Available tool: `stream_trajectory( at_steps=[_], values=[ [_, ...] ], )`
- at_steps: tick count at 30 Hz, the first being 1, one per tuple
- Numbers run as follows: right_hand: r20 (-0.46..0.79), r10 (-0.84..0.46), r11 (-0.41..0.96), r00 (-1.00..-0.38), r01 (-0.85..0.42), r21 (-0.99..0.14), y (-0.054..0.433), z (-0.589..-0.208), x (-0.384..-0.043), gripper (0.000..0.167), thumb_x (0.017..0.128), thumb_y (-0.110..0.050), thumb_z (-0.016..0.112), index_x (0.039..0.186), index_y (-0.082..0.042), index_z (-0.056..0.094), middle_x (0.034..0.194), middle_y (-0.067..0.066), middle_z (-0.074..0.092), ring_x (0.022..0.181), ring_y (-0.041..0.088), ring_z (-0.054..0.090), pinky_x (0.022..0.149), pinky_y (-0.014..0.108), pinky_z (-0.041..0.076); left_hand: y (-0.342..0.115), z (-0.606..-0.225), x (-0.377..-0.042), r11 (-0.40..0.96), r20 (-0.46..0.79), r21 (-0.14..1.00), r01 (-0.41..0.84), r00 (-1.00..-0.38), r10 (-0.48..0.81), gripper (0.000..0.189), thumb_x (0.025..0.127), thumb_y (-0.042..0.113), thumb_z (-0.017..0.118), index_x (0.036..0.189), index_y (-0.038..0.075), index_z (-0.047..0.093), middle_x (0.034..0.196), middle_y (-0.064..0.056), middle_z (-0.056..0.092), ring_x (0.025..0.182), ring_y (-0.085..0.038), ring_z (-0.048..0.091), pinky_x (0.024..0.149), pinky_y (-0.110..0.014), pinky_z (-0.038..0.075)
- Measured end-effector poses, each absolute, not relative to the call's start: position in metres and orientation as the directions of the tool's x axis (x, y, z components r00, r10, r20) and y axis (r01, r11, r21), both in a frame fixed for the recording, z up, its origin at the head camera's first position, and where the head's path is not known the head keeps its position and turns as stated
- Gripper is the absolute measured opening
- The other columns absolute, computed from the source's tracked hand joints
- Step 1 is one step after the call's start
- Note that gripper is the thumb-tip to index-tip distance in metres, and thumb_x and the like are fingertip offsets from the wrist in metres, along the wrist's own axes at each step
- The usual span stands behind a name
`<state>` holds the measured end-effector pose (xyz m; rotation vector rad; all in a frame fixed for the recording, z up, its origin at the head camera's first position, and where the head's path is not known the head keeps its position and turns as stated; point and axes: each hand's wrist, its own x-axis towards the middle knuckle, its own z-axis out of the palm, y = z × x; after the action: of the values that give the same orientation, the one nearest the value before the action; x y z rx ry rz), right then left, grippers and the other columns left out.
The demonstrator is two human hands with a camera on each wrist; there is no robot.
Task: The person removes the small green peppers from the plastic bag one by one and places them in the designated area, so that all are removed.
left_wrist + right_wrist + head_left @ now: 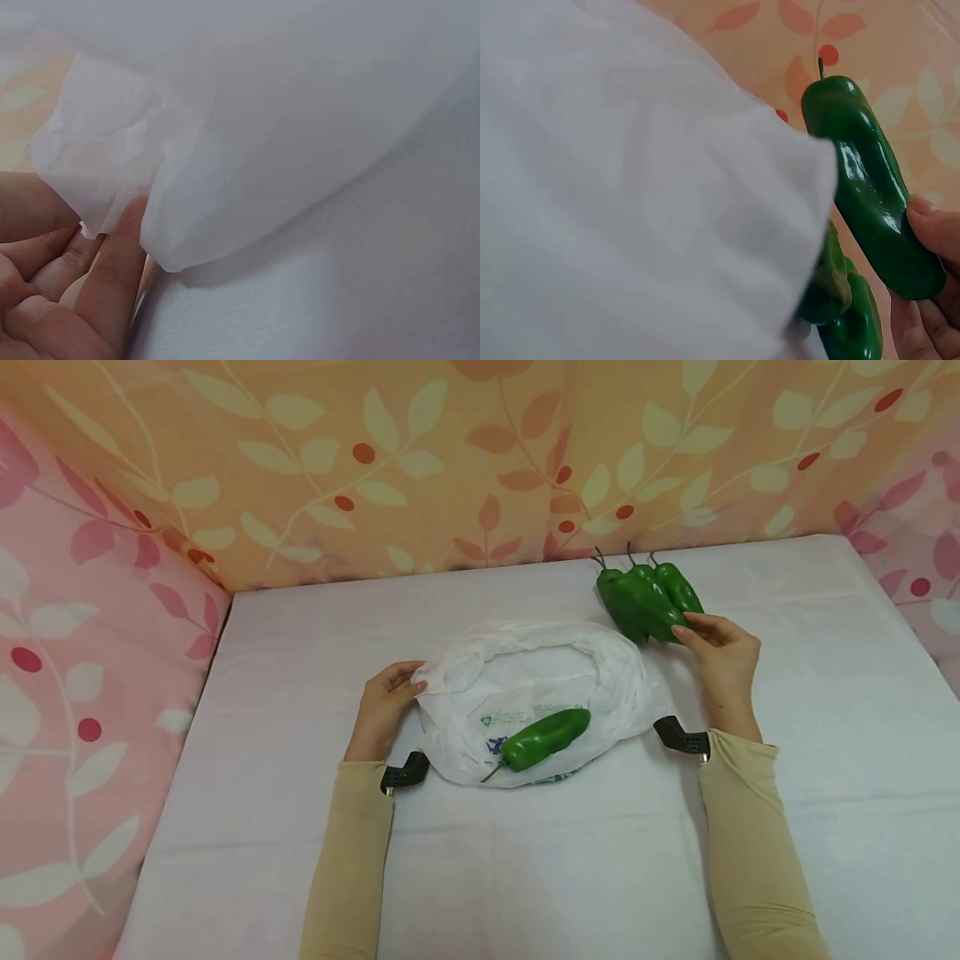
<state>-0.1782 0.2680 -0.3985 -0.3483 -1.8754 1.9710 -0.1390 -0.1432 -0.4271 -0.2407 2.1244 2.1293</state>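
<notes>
A white plastic bag [626,693] lies spread on the table with its mouth wide. One green pepper [546,739] rests within the bag's outline toward the front, stem pointing to the lower left. My left hand [386,702] pinches the bag's left edge between thumb and fingers; the left wrist view shows the thin plastic [101,150] between them. At the back right, my right hand [723,656] holds a green pepper [647,597] by its lower end. In the right wrist view that pepper [862,180] is tilted, stem up, with two others [855,315] below, partly hidden by the bag.
A white cloth [585,868] covers the table. Flower-patterned curtains in orange [420,518] and pink [97,652] stand along the back and sides. Green and blue print [510,718] shows on the bag. Black wrist cameras [682,737] sit at both cuffs.
</notes>
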Motion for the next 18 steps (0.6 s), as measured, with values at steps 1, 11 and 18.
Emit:
stream_trajectory(
  at_steps=[1,11,18],
  values=[
    [0.087,0.454,-0.029,-0.887,-0.112,-0.993,0.269,-0.399,-0.178,0.023,0.073,0.009,0.075,0.095,0.002,0.073,0.078,-0.003,0.07,0.075,0.008,0.065,0.068,0.014,0.051,-0.143,-0.427,-0.139,-0.005,-0.2,0.98,-0.2,-0.979,-0.026,0.037,0.089,-0.001,0.061,0.125,-0.004,0.055,0.125,-0.018,0.056,0.112,-0.02,0.055,0.089,-0.022,0.045],
    [0.058,0.531,-0.11,-0.845,-0.136,-0.985,0.281,-0.401,-0.178,0.025,0.071,0.008,0.078,0.096,0.006,0.072,0.08,0.001,0.07,0.078,0.012,0.064,0.07,0.015,0.051,-0.144,-0.426,-0.139,-0.003,-0.207,0.978,-0.207,-0.978,-0.033,0.036,0.089,-0.002,0.06,0.125,-0.005,0.055,0.125,-0.018,0.055,0.111,-0.02,0.055,0.088,-0.021,0.045],
    [0.019,0.599,-0.174,-0.801,-0.153,-0.973,0.29,-0.4,-0.18,0.025,0.07,0.01,0.077,0.094,0.005,0.072,0.079,0.002,0.07,0.078,0.012,0.063,0.069,0.015,0.051,-0.142,-0.427,-0.139,-0.011,-0.203,0.979,-0.202,-0.979,-0.035,0.036,0.089,-0.003,0.06,0.125,-0.005,0.055,0.124,-0.019,0.056,0.108,-0.018,0.056,0.087,-0.021,0.046]
  ],
)
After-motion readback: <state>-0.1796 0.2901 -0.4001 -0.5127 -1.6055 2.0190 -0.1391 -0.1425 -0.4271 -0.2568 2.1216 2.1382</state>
